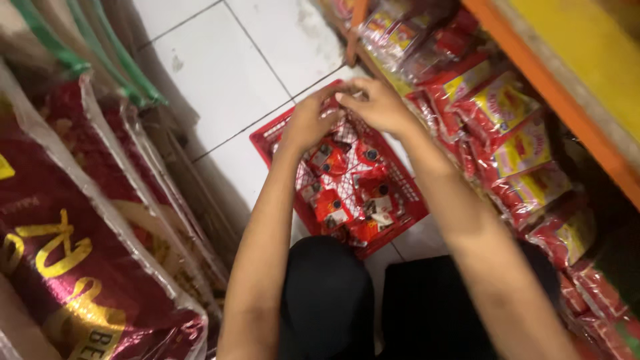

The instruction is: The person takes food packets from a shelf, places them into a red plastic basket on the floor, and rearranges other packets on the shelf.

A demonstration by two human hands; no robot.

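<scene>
Over a red basket (408, 193) of small red packets (347, 187) on the white tiled floor (227, 67), the left hand (308, 123) and right hand (380, 103) meet with fingers pinched together, though what they grip is too blurred to tell.

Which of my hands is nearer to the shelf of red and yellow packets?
Right. The right hand is over the far end of the red basket, close beside the shelf packets; the left hand is farther, toward the basket's other side.

Small red sachets (347, 193) in crate; red-yellow packets (513, 140) right; maroon sacks (73, 240) left.
</scene>
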